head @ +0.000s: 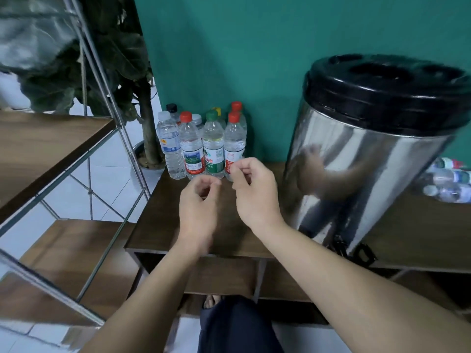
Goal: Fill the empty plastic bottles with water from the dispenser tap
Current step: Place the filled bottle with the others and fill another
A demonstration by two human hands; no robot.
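Several capped plastic bottles [204, 146] stand upright in a cluster at the back left of the dark wooden table [158, 225], against the green wall. A steel water dispenser [356, 159] with a black lid stands to their right; its black tap [354, 250] hangs over the table's front edge. More bottles [448, 182] lie on their sides behind the dispenser at the far right. My left hand [198, 207] and my right hand [254, 189] hover over the table just in front of the upright bottles, fingers loosely curled, holding nothing.
A metal-framed shelf with wooden boards [51, 149] stands at the left. A potted plant [145, 138] sits on the floor between the shelf and the table. Open compartments lie under the tabletop. My foot shows on the tiled floor below.
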